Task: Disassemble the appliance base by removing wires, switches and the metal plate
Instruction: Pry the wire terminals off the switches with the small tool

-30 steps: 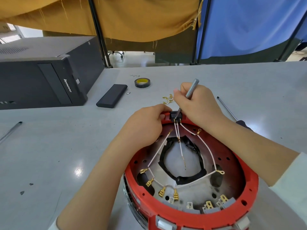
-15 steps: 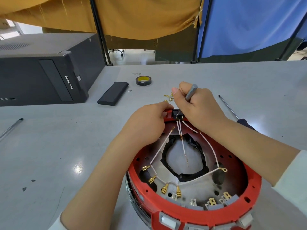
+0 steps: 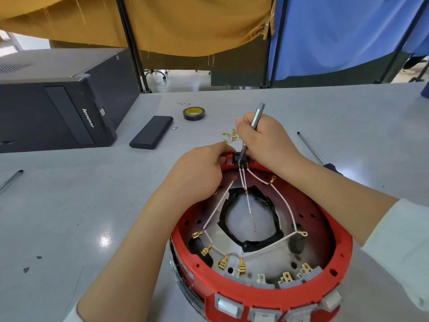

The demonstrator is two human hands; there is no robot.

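A round red appliance base (image 3: 334, 270) lies open side up on the grey table. Inside it sit a metal plate (image 3: 246, 219) ringed with black tape, white wires (image 3: 284, 205) with brass terminals, and grey switches (image 3: 264, 282) along the near rim. A small black connector block (image 3: 239, 159) is fixed at the far rim. My left hand (image 3: 197, 175) grips the far rim beside that block. My right hand (image 3: 262, 140) grips a slim grey screwdriver (image 3: 256, 117), whose tip is down at the block.
A black computer tower (image 3: 53, 108) lies at the left. A flat black box (image 3: 152, 132), a roll of tape (image 3: 193, 113) and loose brass terminals (image 3: 229, 134) lie behind the base. A long screwdriver (image 3: 311, 147) lies at the right, a pen (image 3: 10, 180) at the far left.
The screwdriver handle has tilted more upright in my right hand. Both hands stay at the black block on the far rim. The camera has shifted slightly.
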